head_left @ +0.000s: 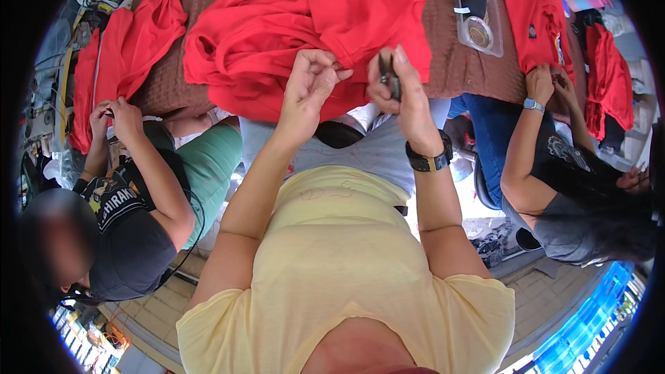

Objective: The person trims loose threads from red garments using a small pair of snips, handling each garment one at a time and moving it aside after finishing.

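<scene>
Head view: our left hand [309, 90] pinches red cloth [273, 24] while our right hand [410, 95] clasps a dark tool [386, 70].

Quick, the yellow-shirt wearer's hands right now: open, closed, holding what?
Left hand: closed, pinching the red cloth.
Right hand: closed around a small dark tool.

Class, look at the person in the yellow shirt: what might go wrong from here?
1. The right hand holds a small dark tool, perhaps snips, close to the left hand; if it is sharp, a slip might nick a finger or the red cloth.
2. The red cloth lies bunched and overhangs the near table edge, so it could slide toward the lap.
</scene>
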A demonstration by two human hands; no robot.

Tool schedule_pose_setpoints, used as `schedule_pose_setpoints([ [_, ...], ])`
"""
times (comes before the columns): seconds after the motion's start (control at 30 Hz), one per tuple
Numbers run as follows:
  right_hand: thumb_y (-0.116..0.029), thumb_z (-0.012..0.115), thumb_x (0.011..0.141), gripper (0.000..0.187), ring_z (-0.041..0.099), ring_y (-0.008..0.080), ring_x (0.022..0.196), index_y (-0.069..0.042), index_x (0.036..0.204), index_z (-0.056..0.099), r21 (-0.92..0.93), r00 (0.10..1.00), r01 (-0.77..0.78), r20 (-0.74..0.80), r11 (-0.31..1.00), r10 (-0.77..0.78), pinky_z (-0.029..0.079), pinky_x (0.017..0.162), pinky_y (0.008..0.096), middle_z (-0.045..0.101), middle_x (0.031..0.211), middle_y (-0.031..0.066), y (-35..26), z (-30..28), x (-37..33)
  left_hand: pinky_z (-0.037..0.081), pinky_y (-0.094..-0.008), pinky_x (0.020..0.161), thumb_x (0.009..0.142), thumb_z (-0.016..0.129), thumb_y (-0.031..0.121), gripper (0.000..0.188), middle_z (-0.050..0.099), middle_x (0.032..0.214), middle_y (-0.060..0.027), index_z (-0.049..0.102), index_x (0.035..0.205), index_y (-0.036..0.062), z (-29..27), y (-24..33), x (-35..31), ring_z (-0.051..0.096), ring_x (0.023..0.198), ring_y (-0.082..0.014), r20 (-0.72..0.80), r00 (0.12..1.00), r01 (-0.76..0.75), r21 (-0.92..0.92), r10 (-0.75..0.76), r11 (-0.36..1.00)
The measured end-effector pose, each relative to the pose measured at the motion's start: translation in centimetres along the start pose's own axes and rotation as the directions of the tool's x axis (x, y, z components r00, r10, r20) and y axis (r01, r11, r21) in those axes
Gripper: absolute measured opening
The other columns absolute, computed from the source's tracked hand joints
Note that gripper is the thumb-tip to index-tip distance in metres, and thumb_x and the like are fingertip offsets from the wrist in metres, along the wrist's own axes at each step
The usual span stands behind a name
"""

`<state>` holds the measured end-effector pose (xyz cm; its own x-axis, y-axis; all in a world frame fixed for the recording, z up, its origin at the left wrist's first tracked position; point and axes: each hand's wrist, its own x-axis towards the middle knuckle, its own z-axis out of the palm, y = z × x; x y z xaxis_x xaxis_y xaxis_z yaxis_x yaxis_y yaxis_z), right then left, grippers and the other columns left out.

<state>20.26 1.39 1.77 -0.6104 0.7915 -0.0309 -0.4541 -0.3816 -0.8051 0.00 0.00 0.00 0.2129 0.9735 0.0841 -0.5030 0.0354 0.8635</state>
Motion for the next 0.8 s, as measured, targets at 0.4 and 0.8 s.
schedule_pose_setpoints([
  [0.4,-0.009,0.074,0.089,0.013,0.048,0.013,0.082,-0.002,0.099,0.068,-0.904,0.797,0.127,-0.152,0.408,-0.585,0.039,0.069,0.0267,0.051,0.091,0.003,-1.5,2.1,2.9,0.049,-0.0264,0.089,0.096,0.064,-0.002,0.043,0.058,0.119,-0.0089,0.048,0.135,0.0013,2.7,1.5,1.6,0.058,0.103,-0.0123,-0.083,0.973,-0.183,0.284,0.214,0.941],
  [0.8,0.0,0.072,0.086,0.014,0.052,0.0187,0.079,-0.002,0.1,0.069,-0.909,0.758,0.149,-0.147,0.388,-0.635,0.044,0.07,0.0305,0.054,0.092,0.0074,-1.1,3.0,2.4,0.056,-0.0287,0.084,0.099,0.061,0.0,0.017,0.062,0.104,-0.0051,0.059,0.115,-0.0011,1.5,1.0,2.0,0.062,0.091,-0.0103,-0.141,0.978,-0.112,0.261,0.152,0.959],
])
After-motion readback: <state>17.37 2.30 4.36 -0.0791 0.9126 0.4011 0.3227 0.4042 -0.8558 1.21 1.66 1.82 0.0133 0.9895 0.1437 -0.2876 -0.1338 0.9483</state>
